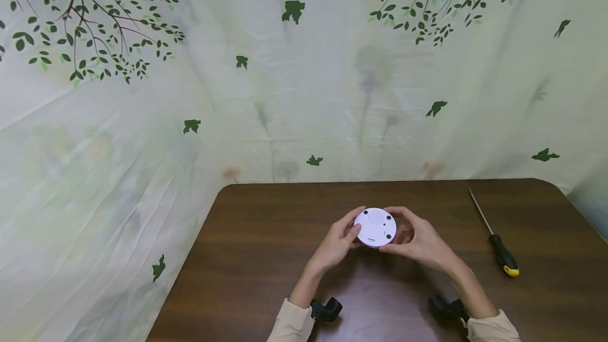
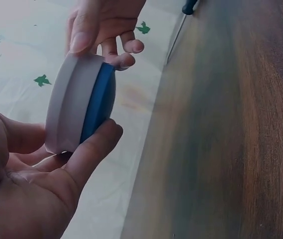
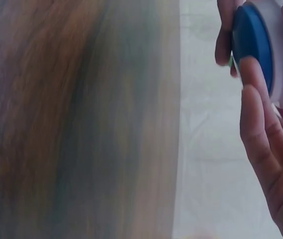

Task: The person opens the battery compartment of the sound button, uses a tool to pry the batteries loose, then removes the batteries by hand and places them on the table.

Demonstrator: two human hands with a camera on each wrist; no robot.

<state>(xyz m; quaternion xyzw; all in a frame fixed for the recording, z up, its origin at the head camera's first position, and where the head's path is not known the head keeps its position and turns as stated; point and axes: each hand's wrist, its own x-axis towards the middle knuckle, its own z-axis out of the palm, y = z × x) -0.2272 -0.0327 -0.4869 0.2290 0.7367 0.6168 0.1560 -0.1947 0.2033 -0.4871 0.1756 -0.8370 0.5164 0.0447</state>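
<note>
A round white device (image 1: pixel 376 232), with a cluster of small holes and several dark round spots on its face, is held up over the table between both hands. In the left wrist view its side shows a white body (image 2: pixel 70 107) with a blue domed part (image 2: pixel 99 99) behind. My left hand (image 1: pixel 334 243) grips the left edge, thumb on the white face and fingers behind. On the opposite edge, my right hand (image 1: pixel 424 240) pinches the rim between thumb and fingers. The right wrist view shows fingertips against the blue part (image 3: pixel 253 45).
On the right of the brown wooden table (image 1: pixel 237 278) lies a screwdriver (image 1: pixel 501 255) with a black and yellow handle, its shaft pointing toward the far edge. A pale cloth (image 1: pixel 285 99) printed with leaves hangs behind the table and along its left side.
</note>
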